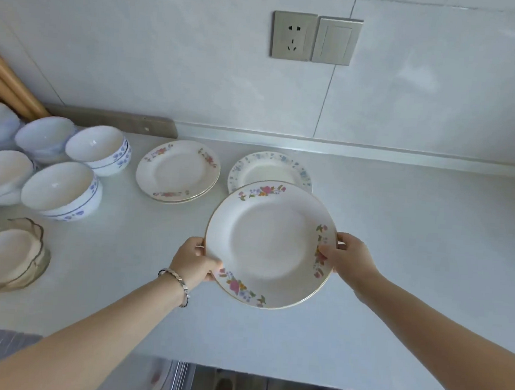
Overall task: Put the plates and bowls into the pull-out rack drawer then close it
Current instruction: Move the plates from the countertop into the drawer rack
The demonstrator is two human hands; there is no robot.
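A large white plate with pink flowers and a gold rim [269,244] hangs above the white counter [415,236]. My left hand [195,259] grips its left edge and my right hand [348,257] grips its right edge. Behind it lies a blue-flowered plate [270,170], partly hidden. Left of that sits a stack of floral plates [177,171]. Several white bowls with blue flowers [63,190] stand at the left. Below the counter's front edge the pull-out drawer [182,381] stands open, with plates blurred inside.
Glass scalloped dishes [8,256] lie at the left edge of the counter. Wooden poles [8,83] lean in the back left corner. A socket [293,36] and a switch [337,41] are on the tiled wall.
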